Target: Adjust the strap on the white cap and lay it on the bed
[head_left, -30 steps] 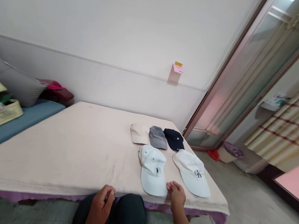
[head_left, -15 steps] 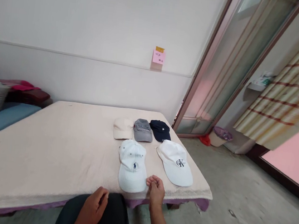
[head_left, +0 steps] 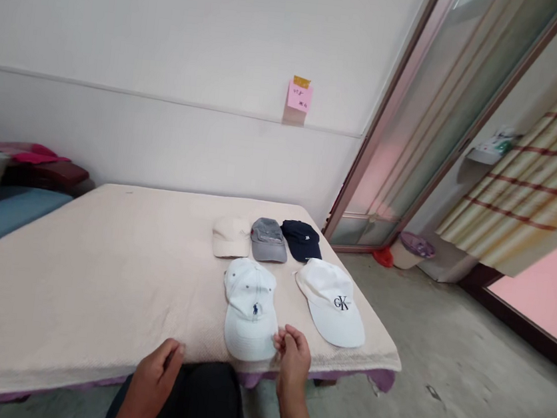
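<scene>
Several caps lie on a beige-covered bed [head_left: 100, 276]. Nearest me are a white cap with a small blue logo [head_left: 248, 307] and a white cap with black letters [head_left: 331, 300]. Behind them sit a cream cap [head_left: 230, 236], a grey cap [head_left: 268, 239] and a navy cap [head_left: 301, 240]. My right hand [head_left: 293, 359] rests at the bed's front edge, fingers curled, fingertips touching the brim of the blue-logo cap. My left hand [head_left: 152, 380] lies loosely curled on my dark-trousered knee [head_left: 206, 402], holding nothing I can see.
A pink sticky note [head_left: 299, 95] is on the white wall. A glass sliding door [head_left: 419, 124] stands at the right, with a small basin [head_left: 414, 250] on the concrete floor. A blue mattress [head_left: 1, 214] with cushions lies at the far left.
The view has swung right and settled. My right hand's fingers curled in at the cap's brim. My left hand slid slightly left on my knee.
</scene>
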Demonstrator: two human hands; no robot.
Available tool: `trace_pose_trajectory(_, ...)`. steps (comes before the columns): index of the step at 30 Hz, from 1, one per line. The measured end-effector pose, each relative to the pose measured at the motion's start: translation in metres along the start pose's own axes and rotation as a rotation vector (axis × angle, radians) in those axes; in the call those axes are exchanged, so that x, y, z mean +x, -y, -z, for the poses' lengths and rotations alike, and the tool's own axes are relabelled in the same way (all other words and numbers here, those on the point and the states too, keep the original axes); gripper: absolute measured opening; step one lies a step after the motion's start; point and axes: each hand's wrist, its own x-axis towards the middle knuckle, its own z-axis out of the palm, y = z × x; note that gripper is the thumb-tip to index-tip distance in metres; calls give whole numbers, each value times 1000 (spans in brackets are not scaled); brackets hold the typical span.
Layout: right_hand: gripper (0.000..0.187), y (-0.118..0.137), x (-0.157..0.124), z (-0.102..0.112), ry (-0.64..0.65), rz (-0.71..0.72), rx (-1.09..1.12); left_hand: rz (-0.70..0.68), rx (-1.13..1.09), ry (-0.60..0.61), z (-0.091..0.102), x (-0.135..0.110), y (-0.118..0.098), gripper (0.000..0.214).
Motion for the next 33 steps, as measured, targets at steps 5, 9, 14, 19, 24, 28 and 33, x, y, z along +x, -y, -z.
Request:
trace_pose_trajectory(5,12,-11,-60,-50,289,118,-195,96,-80,19,4,7,5,29)
trace_pose_trajectory(9,11,-39,-79,-79,442,14,-385,110,-131,66,3,8,12,27)
trace_pose_trajectory(14,9,-64,-65,-89,459,-101,-511,130,-177,54,7,9,21,31)
trace_pose_trajectory(19,12,-67,-57,-89,450,-169,-563,177,-194,62,9,16,30,31)
trace_pose_trajectory(24,12,-69,-56,-88,454,-203,-566,210,-229,54,9,19,32,30)
trace_pose_trajectory(28,12,-72,-56,-88,445,-191,-567,207,-239,28,9,18,28,31)
trace_pose_trajectory(33,13,-73,-57,-88,442,-170,-577,203,-267,-5,7,17,27,30)
